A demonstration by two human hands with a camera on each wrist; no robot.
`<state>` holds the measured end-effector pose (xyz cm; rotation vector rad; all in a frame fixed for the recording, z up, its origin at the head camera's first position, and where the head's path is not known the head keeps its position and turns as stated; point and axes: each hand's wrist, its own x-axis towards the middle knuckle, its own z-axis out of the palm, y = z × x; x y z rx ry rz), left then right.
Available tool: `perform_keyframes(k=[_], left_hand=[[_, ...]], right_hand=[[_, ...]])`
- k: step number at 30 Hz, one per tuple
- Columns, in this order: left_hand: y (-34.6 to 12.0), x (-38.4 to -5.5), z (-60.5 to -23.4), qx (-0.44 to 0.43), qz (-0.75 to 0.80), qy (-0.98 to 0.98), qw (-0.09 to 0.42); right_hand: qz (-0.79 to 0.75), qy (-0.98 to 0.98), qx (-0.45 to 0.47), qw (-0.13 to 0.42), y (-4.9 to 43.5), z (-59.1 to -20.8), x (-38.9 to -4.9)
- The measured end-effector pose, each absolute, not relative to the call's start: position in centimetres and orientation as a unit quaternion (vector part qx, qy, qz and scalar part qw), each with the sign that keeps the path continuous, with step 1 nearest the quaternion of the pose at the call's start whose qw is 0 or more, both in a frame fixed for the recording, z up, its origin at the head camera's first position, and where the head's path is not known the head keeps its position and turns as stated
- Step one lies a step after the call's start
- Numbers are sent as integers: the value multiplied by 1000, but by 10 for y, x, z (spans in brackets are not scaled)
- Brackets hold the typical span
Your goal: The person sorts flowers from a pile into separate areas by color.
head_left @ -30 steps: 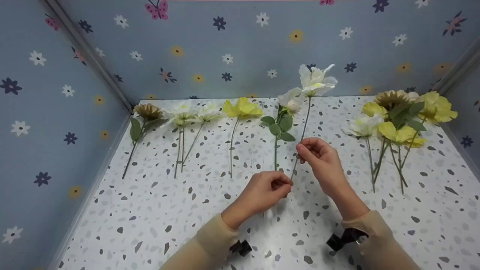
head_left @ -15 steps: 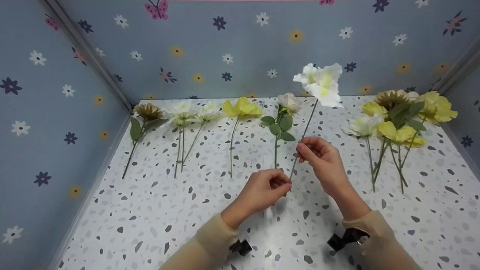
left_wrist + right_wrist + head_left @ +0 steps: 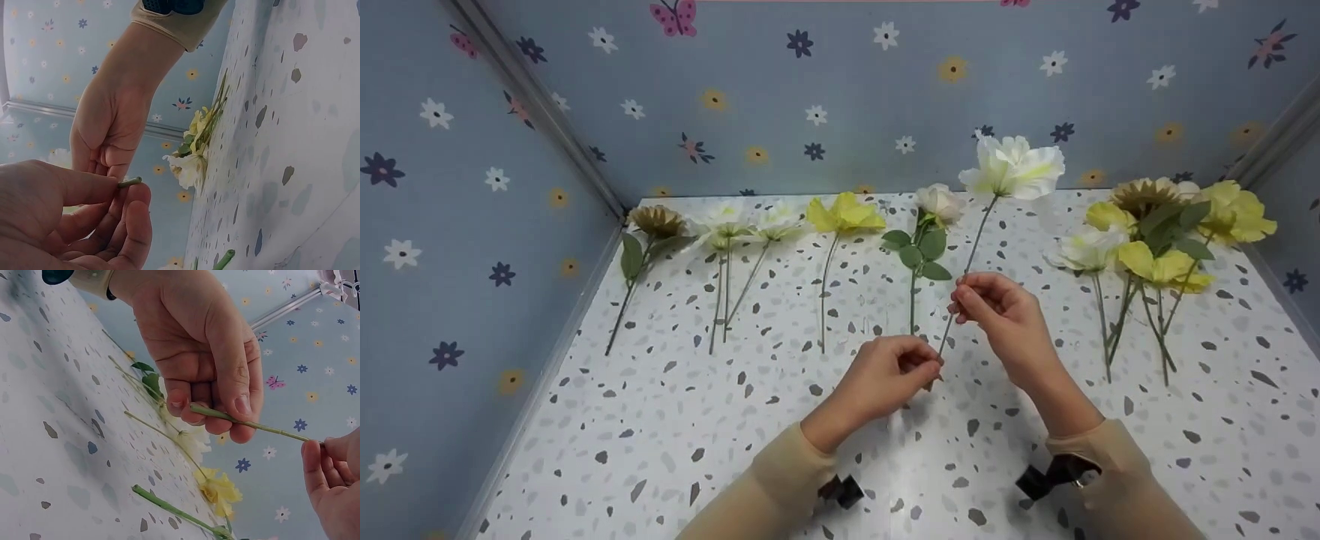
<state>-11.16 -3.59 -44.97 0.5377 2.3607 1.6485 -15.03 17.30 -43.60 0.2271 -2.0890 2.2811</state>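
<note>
A white artificial flower (image 3: 1012, 169) with yellow-green streaks is held tilted above the table by its thin stem. Near the stem's lower end, my left hand (image 3: 889, 379) pinches it between thumb and fingers; the cut end pokes out in the left wrist view. Higher up, my right hand (image 3: 1009, 322) pinches the same stem (image 3: 275, 431). Just left of the raised flower lies a pale rose (image 3: 939, 204) with green leaves, its stem running down behind my left hand.
Along the table's back lie a brown flower (image 3: 656, 221), several white flowers (image 3: 724, 223) and a yellow flower (image 3: 845, 214). At the right is a loose bunch of yellow, white and brown flowers (image 3: 1162, 266). Patterned walls (image 3: 840, 90) close off the back and sides.
The white flower's head has turned about its stem and leans slightly further right. Both hands stay nearly in place, still pinching the stem.
</note>
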Motion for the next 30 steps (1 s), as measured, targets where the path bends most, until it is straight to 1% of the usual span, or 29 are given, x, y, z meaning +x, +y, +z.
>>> perform_keyframes(k=[6,10,14,19,24,30], left_hand=[[-43,-117,-448,185,553,806,100],[-56,-127,-444,181,552,810,80],[-79,-141,-439,146,547,822,51],[-119,-160,-434,83,523,848,-6],[-162,-173,-431,19,474,878,-65],[-206,-184,-440,-39,420,902,-96]], right_hand=[[706,-705,66,7,179,-433,-152],[663,-746,63,2,190,-429,-155],[606,-793,55,11,209,-425,-160],[538,-842,24,36,246,-424,-171],[450,-891,-40,52,295,-428,-179],[369,-919,-113,74,350,-445,-183]])
